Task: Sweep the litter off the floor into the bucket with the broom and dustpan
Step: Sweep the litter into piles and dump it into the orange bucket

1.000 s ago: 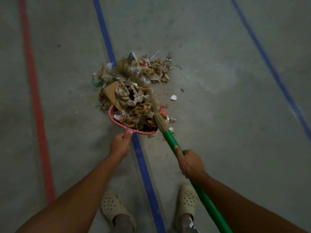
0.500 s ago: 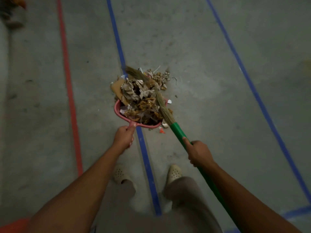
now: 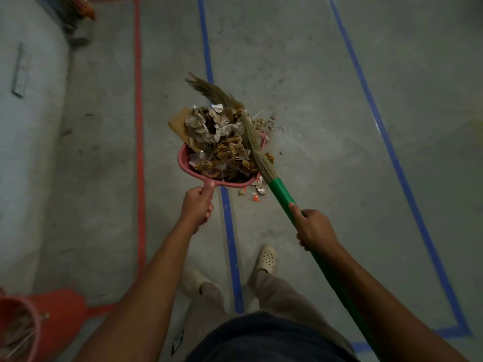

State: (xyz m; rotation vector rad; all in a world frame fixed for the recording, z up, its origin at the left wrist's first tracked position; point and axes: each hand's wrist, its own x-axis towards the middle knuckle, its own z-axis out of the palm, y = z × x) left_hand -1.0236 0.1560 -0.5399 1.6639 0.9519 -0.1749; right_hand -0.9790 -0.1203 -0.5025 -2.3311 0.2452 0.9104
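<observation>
Left hand: We find the left hand (image 3: 196, 206) clamped round the dustpan's handle, fingers curled under it and thumb on top, at the pan's near end.
Dustpan: The pink dustpan (image 3: 184, 159) extends away from that hand, its mouth on the far side. We cannot tell whether it touches the floor.
Litter: The litter (image 3: 219, 142) is heaped in the dustpan, above its rim and spilling past its far edge. It is crumpled paper, brown dry scraps and a cardboard piece (image 3: 180, 124) overhanging the pan's far left edge.
Right hand: The right hand (image 3: 315, 228) grips the green handle of the broom (image 3: 281, 192), fingers wrapped round it and thumb laid along the shaft. It is right of the dustpan and nearer the person than the pan's rear wall.
Broom head: The bristles (image 3: 257, 152) lie across the right side of the dustpan on top of the heap. Their tips curve out beyond the pan's far edge.
Loose scraps: A few small scraps (image 3: 252, 194), some orange, lie on the floor just behind the dustpan's right rear corner, between the pan and the right hand.
Bucket: The red bucket (image 3: 62, 309) stands well apart from the dustpan, to its near left, beside the left forearm.
Floor line: A blue line (image 3: 230, 231) passes under the dustpan.
</observation>
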